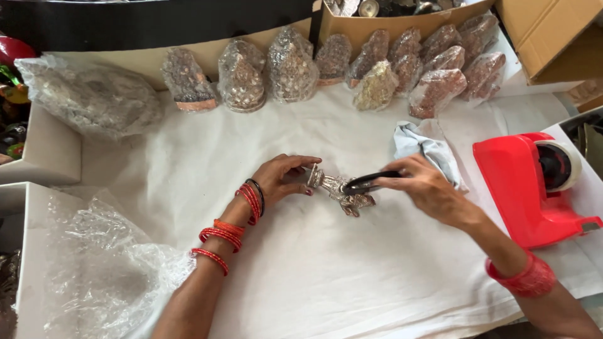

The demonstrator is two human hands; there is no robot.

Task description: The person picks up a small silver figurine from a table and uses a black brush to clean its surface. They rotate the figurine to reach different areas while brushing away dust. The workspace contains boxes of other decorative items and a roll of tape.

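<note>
Between the two hands, on the white-papered surface [326, 263], a small silver figurine [339, 191] is held, its long axis slanting from upper left to lower right. Its upper end is pinched by the closed fingers of the left hand [282, 179], which is the nearer one. A black scissor-like tool [370, 182] is gripped by the right hand [424, 188] and laid against the figurine's middle. Just beyond the right hand a grey cloth [421, 147] is seen; further right, a red tape dispenser [524, 188]. Beyond both hands a row of plastic-wrapped figurines [295, 69] is lined up, brown and silver-grey. Crumpled clear plastic [103, 270] lies left of the left forearm.
</note>
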